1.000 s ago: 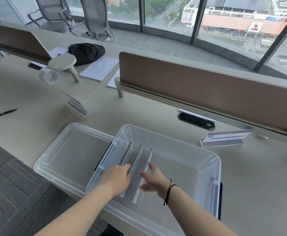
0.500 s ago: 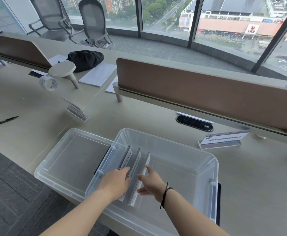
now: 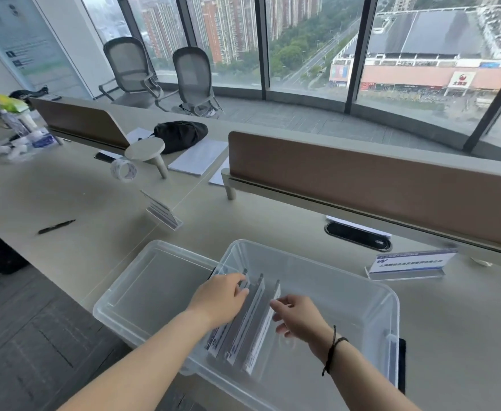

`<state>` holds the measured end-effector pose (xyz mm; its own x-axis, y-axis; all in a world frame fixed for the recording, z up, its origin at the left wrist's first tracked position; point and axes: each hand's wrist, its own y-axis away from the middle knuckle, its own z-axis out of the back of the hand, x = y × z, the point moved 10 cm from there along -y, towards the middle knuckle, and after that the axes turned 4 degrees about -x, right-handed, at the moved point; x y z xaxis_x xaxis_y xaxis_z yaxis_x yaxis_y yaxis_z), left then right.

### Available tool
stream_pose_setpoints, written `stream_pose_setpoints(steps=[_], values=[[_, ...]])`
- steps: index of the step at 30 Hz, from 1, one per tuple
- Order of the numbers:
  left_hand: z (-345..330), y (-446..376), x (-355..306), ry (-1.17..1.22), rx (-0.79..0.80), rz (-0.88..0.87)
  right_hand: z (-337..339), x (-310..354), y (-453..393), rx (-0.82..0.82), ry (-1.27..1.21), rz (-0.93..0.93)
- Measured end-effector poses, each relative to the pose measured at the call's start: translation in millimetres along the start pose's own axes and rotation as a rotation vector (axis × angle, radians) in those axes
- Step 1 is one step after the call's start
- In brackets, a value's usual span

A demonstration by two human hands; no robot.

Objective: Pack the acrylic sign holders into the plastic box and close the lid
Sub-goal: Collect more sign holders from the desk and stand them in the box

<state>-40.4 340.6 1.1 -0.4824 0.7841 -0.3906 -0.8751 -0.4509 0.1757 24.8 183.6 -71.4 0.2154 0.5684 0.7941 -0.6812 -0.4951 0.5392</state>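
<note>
Fingers of the left hand (image 3: 224, 295) are curled on the leftmost of three sign holders (image 3: 245, 318) inside the box (image 3: 362, 295), seemingly to square them; right hand (image 3: 298, 314) fingers are loosely spread beside them. Two holders are left outside the box.

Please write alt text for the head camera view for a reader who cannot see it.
A person's left hand and right hand reach into a clear plastic box on a desk, touching three sign holders standing in a row. The lid lies beside the box, and two more sign holders remain on the desk.
</note>
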Motion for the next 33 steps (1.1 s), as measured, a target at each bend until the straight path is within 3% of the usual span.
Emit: stream_pose_setpoints(steps=[7,11,13,21,27,33], values=[[1,15,-11,0.034,0.06,-0.064,-12,33,7,0.01,0.019,0.136],[6,21,13,0.078,0.104,-0.049,-26,59,1,0.011,0.041,0.205],[20,17,33,0.122,0.05,-0.027,-34,72,-4,0.011,0.032,0.223],[102,-61,157,0.265,-0.374,0.151,-65,128,-50,-0.065,0.055,0.243],[130,-133,259,0.334,-0.374,0.21,-125,200,-131,-0.115,0.154,0.24],[172,-225,369,0.259,-0.33,0.242,-212,276,-234,-0.082,0.34,0.221]])
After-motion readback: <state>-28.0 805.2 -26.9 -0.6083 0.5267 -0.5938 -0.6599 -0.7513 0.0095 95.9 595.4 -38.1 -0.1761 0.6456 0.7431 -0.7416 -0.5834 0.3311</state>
